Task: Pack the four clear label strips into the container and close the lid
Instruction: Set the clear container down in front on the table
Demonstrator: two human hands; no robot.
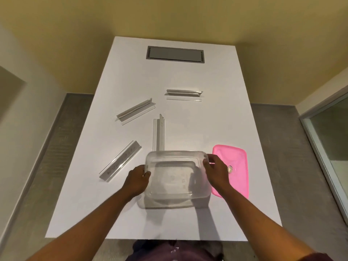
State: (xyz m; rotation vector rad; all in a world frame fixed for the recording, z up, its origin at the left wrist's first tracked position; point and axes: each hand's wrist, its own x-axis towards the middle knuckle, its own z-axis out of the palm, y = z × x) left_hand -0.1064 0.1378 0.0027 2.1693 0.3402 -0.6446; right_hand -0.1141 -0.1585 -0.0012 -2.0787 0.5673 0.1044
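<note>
On the white table (216,119) we grip the empty container (177,174) with left hand (137,180) and right hand (216,171), four label strips (136,112) unpacked, pink lid (236,166) lying beside.

Honestly nothing here is readable. The nearest label strip (120,161) has a few faint dark marks along its length, and the clear container (177,178) has some small embossed marks on its bottom, but they're all too small and blurry to make out. No brand, number or sign shows on the pink lid (235,166) either.
</note>
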